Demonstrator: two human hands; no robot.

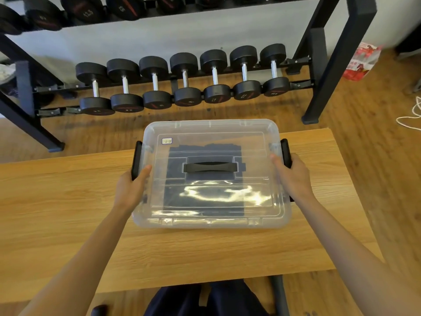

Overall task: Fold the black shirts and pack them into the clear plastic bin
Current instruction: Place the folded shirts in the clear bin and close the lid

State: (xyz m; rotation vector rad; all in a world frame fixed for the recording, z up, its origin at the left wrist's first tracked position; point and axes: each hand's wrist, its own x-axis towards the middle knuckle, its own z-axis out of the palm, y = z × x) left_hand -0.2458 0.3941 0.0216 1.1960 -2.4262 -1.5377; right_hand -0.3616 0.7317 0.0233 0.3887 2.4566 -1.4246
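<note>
Mid-frame on wooden table [68, 224]: clear plastic bin [210, 221], lid on, folded black shirts [205, 201] inside | left hand [133, 187] grips left latch [136, 159] | right hand [293, 176] grips right latch [286, 153]

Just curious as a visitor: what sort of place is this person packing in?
Most likely a gym or home workout room: a dumbbell rack holds rows of black dumbbells behind the wooden table, on wood flooring.

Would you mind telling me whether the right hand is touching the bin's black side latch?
Touching: the head view shows the right hand curled round the black side latch of the clear bin.
</note>
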